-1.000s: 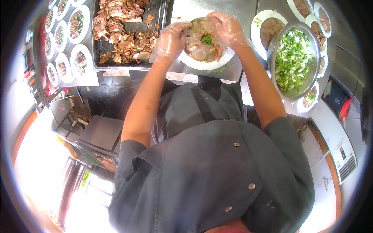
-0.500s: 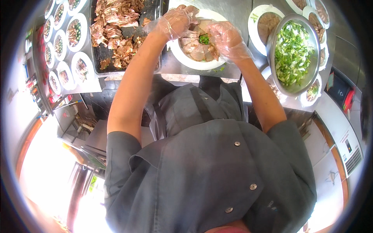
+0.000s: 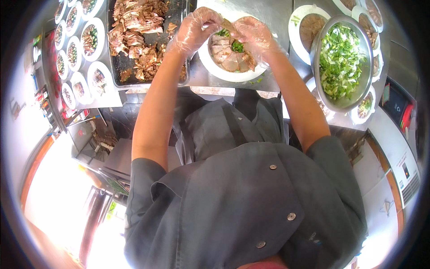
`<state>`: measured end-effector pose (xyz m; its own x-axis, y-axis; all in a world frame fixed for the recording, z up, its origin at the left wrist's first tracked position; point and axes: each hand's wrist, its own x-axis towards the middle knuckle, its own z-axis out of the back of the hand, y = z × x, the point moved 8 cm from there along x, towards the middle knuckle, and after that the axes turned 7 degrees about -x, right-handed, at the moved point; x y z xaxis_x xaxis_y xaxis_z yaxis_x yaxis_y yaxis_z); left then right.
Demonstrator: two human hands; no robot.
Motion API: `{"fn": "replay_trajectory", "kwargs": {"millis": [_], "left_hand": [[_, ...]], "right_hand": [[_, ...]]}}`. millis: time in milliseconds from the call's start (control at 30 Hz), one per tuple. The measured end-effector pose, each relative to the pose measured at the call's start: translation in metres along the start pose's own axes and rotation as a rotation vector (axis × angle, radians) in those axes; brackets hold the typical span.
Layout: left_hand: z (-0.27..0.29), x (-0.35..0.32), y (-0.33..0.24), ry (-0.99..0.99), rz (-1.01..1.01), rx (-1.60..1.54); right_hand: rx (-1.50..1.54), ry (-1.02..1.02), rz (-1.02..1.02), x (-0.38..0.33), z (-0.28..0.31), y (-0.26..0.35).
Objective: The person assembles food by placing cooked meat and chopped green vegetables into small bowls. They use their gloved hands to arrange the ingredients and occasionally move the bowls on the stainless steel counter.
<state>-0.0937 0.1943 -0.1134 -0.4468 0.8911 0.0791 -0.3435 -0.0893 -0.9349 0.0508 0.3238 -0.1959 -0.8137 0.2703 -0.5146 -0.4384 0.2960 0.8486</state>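
Observation:
A white plate [image 3: 224,75] lies on the metal counter in front of me. Overlapping meat slices [image 3: 227,60] ring a small heap of chopped greens [image 3: 238,46] on it. Over the plate's far side, my left hand [image 3: 197,30] and my right hand [image 3: 254,33], both in clear plastic gloves, meet at a thin, pale meat slice [image 3: 230,28]. The fingers of both hands are closed on it, one at each end. More greens show beneath the slice. My hands cover part of the plate's far rim.
At the left, a dark tray [image 3: 184,54] carries piled sliced meat [image 3: 139,36]. Several filled white plates [image 3: 97,80] stand beyond it. A metal bowl [image 3: 317,67] of chopped greens [image 3: 342,62] rests at the right, by another plate [image 3: 294,40] with meat and several more.
My hands have come closer together and lifted over the plate's far side; the meat slice now shows between them. The view has shifted slightly.

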Motion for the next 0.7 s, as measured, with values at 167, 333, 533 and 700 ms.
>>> {"fn": "replay_trajectory", "kwargs": {"millis": [167, 333, 533, 700], "left_hand": [[0.001, -0.013, -0.003, -0.117, 0.129, 0.193], [-0.011, -0.035, 0.017, -0.015, 0.337, 0.462], [-0.032, -0.031, 0.011, 0.105, 0.028, 0.683], [-0.031, -0.037, 0.019, 0.079, 0.009, 0.590]], "right_hand": [[-0.552, -0.155, 0.134, -0.009, 0.005, 0.046], [-0.939, -0.225, 0.178, -0.001, -0.003, 0.054], [-1.046, -0.142, 0.180, 0.016, -0.002, 0.038], [-1.026, -0.136, 0.183, 0.017, -0.002, 0.042]]}}
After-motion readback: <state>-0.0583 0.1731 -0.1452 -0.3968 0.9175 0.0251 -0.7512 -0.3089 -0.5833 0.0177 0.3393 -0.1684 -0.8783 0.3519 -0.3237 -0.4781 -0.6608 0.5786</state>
